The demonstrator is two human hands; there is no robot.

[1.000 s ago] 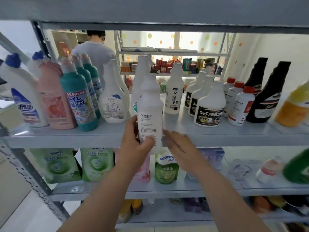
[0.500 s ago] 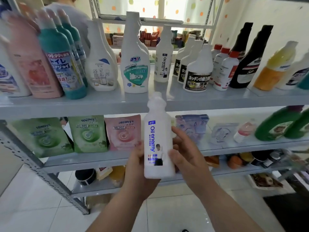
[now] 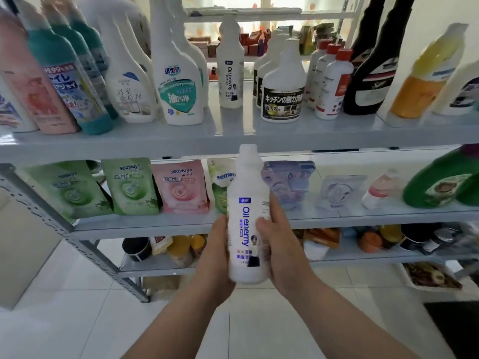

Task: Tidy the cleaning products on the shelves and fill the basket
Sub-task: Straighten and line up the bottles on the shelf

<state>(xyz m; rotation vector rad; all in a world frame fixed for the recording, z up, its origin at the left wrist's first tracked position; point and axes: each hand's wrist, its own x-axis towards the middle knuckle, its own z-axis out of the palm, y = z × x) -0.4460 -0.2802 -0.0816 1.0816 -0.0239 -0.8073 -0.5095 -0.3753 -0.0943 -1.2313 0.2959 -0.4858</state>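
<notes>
Holding the white "Oil enemy" bottle upright between left hand and right hand, now lowered off the top shelf to chest height; probably heading for the basket, not visible.

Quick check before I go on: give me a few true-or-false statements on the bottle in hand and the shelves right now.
1. Both hands hold the white Oil enemy bottle. True: left hand, right hand.
2. The held bottle is lying flat. False: it is upright.
3. A second Oil enemy bottle stands on the upper shelf. True.
4. The pink Seaways pouch is on the upper shelf. False: it is one shelf lower.
5. The held bottle is uncapped. False: its white cap is on.
</notes>
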